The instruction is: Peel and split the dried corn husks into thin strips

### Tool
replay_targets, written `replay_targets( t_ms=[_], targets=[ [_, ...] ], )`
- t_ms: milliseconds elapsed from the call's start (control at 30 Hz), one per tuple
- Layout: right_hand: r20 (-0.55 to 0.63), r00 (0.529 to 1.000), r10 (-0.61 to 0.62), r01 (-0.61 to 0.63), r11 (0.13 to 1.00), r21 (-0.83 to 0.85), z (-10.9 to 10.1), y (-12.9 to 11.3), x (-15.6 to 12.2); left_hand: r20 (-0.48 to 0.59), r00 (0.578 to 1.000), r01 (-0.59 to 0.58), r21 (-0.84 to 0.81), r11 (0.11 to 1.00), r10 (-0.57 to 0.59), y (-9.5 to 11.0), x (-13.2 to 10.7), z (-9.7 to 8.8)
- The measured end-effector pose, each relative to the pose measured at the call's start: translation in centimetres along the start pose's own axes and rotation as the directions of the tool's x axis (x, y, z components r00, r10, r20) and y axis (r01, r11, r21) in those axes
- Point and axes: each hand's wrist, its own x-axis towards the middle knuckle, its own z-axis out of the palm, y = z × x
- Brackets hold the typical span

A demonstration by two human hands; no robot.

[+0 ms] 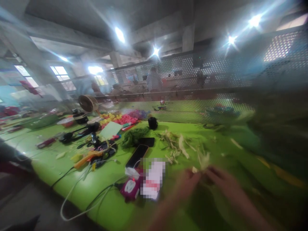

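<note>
On the near right of the green table, the left hand and the right hand meet fingertip to fingertip, both equally close to a pale tuft of strips. The tuft points toward the far side, its foot where the fingers meet. Blur hides whether either hand pinches it or only touches it.

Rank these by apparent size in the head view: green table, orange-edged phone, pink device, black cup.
1. green table
2. orange-edged phone and pink device: these look alike, and the device is nearer the camera, so they are left unranked.
3. black cup, farthest back.
</note>
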Motion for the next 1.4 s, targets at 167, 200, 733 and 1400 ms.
replay_targets(
  t_ms=[167, 200, 733, 1400],
  targets=[
    [-0.092, 0.995, -0.021, 0.023, 0.999, 0.024, -0.8, -1.7, -0.1, 0.031, 0.998, 0.047, 0.059, 0.997, -0.049, -0.4, 0.1, 0.0],
    [-0.111, 0.993, -0.043, 0.044, 0.999, 0.007, -0.8, -2.1, -0.2, 0.022, 0.998, 0.065, 0.055, 0.996, -0.066, -0.8, 0.3, 0.0],
    [0.241, 0.961, -0.135, 0.193, 0.952, -0.237, -0.9, 1.1, 0.3, -0.015, 0.995, -0.083, 0.436, 0.896, 0.100, 1.0, -0.7, -0.2],
    [0.335, 0.852, -0.402, 0.523, 0.671, -0.525, -1.2, 2.3, -0.2, 0.092, 0.977, -0.210, 0.604, 0.769, 0.195, -0.4, -0.9, -0.5]
  ],
)
